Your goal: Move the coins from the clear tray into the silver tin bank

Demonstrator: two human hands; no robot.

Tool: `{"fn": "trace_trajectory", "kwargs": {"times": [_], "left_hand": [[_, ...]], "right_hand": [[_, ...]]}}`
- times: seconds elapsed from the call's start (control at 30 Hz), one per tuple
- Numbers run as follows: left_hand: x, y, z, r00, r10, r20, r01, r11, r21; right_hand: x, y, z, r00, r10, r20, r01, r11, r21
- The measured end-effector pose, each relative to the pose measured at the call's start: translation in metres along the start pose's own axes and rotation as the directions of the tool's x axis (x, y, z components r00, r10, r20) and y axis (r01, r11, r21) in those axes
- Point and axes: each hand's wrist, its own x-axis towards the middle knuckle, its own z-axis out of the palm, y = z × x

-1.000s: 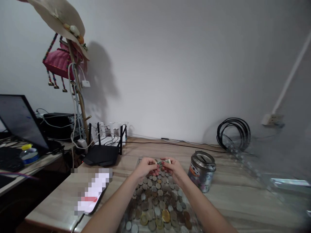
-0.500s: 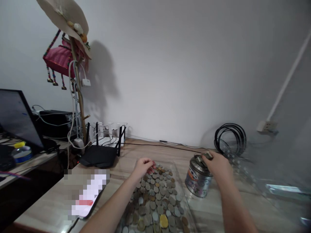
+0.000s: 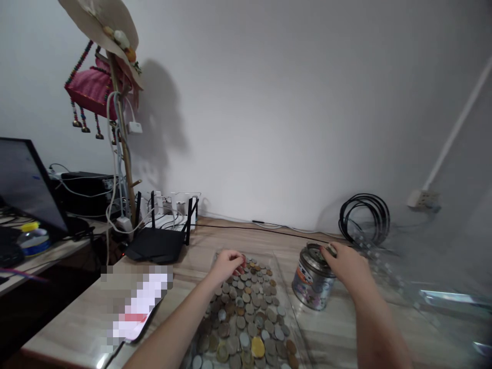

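Through the head view, I am resting my right hand (image 3: 344, 260) on top of the metal can (image 3: 313, 287), fingers bending over its lid (image 3: 315, 254); a small greyish-green piece (image 3: 331, 250) is showing at the fingertips, though I cannot tell whether they are pinching it. The can is standing upright, just below and to the left of that hand. My left hand (image 3: 228, 265) is curling loosely at the far end of the coins (image 3: 249, 309); whether it is grasping anything I cannot tell. The coins are lying on clear plastic (image 3: 282, 286), spreading from beside the left hand toward me, a large gold-coloured coin (image 3: 258, 347) lying nearer and slightly to that hand's right. A black router (image 3: 156, 245) is standing well to the left of the left hand; a coiled black cable (image 3: 365, 218) is leaning beyond the right.
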Motion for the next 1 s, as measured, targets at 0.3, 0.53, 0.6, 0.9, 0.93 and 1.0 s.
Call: {"fn": "trace_trajectory", "kwargs": {"times": [0.3,0.53,0.6,0.9,0.93,1.0], "left_hand": [[0.000,-0.001,0.000,1.000,-0.009,0.000,0.009,0.998,0.063],[0.001,-0.003,0.000,1.000,-0.008,0.004,0.008,0.996,0.085],[0.002,-0.004,-0.001,1.000,-0.005,0.007,0.004,0.996,0.085],[-0.001,0.002,-0.001,1.000,-0.007,-0.009,0.008,0.996,0.086],[-0.001,0.003,-0.001,1.000,-0.009,-0.014,0.010,0.996,0.091],[-0.001,0.004,-0.001,1.000,-0.010,-0.022,0.012,0.995,0.101]], "right_hand": [[-0.003,-0.010,-0.006,0.999,0.031,0.016,-0.033,0.995,0.090],[-0.003,-0.014,-0.010,0.999,-0.020,0.050,0.022,0.998,-0.057],[-0.003,-0.015,-0.010,0.996,-0.059,0.074,0.066,0.993,-0.094],[-0.005,-0.014,-0.009,0.995,-0.027,-0.099,0.040,0.990,0.136],[-0.006,-0.012,-0.009,0.986,-0.012,-0.167,0.039,0.987,0.156],[-0.007,-0.008,-0.009,0.963,-0.023,-0.267,0.060,0.989,0.134]]}}
